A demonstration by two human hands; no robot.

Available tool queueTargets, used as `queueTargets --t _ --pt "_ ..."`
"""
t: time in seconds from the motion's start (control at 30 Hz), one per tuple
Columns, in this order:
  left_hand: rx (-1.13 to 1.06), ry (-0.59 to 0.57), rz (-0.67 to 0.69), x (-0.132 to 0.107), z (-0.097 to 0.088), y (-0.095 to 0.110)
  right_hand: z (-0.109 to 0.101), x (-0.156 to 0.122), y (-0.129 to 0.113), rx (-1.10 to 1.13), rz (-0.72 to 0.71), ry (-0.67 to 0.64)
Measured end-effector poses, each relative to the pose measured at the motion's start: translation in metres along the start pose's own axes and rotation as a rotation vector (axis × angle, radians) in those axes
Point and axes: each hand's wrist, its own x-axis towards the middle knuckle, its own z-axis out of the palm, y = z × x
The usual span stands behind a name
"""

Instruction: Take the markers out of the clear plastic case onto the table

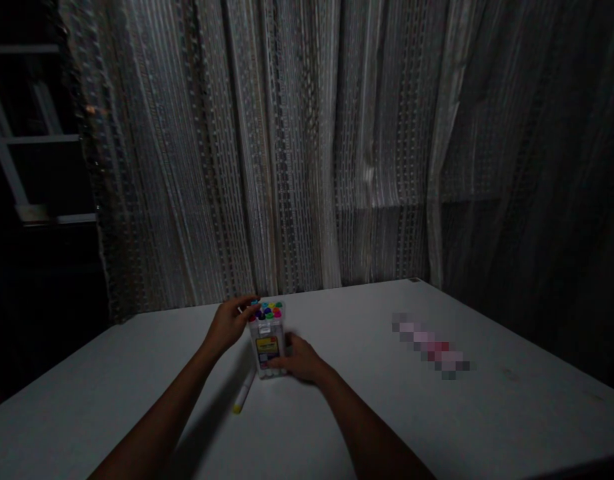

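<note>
Head camera view: the right hand (304,360) grasps the clear box (267,348) low on its right side, thumb across the front, probably to steady it while the left hand (231,321) works at the top. The box stands upright on the table (357,413), between the two hands. The left hand's fingers bend over its top left corner, by the marker caps (269,312); whether they pinch one or merely touch, I cannot tell. The caps point upward, likely so that each colour is easy to pick out. One loose marker (244,392), yellow at its near end, lies below the left hand, just beside the box's foot. Counted up, there are two hands, one box, one loose marker and roughly a dozen caps, too small to number exactly. Well right of the right hand lies one blocky pink patch (431,343), unreadable.
</note>
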Motion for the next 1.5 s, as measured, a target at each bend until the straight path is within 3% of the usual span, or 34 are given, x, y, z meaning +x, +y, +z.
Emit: queueTargets --t 0.2,0.33,0.57,0.73,0.9,1.03,1.17,1.3,1.37,1.5 --pt "-0.024 0.017 0.084 -0.008 0.002 0.003 0.0 -0.001 -0.004 -0.041 0.008 0.012" --pt "-0.075 0.054 0.061 -0.016 0.004 -0.002 0.0 -0.001 -0.004 0.003 0.007 0.013" --pt "-0.1 0.127 -0.108 -0.04 0.009 -0.046 -0.001 -0.002 -0.005 -0.052 0.0 0.033" --pt "0.179 -0.146 -0.254 -0.061 0.015 -0.075 0.001 -0.001 -0.002 -0.05 0.002 0.02" --pt "0.534 -0.396 -0.261 -0.068 0.012 -0.071 0.001 0.002 0.002 -0.012 -0.024 -0.008" --pt "0.663 -0.442 -0.24 -0.065 0.011 -0.068 0.001 0.003 0.004 0.017 -0.037 -0.014" --pt "0.579 -0.344 -0.272 -0.062 0.007 -0.074 0.001 0.002 0.001 0.029 -0.022 -0.012" --pt "0.302 -0.027 -0.251 -0.058 -0.001 -0.075 0.001 0.0 -0.004 0.039 -0.007 -0.012" --pt "0.069 0.135 -0.207 -0.056 -0.005 -0.067 0.001 -0.001 -0.005 0.045 -0.005 -0.009" --pt "-0.253 0.318 -0.093 -0.052 -0.015 -0.033 0.001 -0.001 -0.001 0.057 0.005 -0.012"
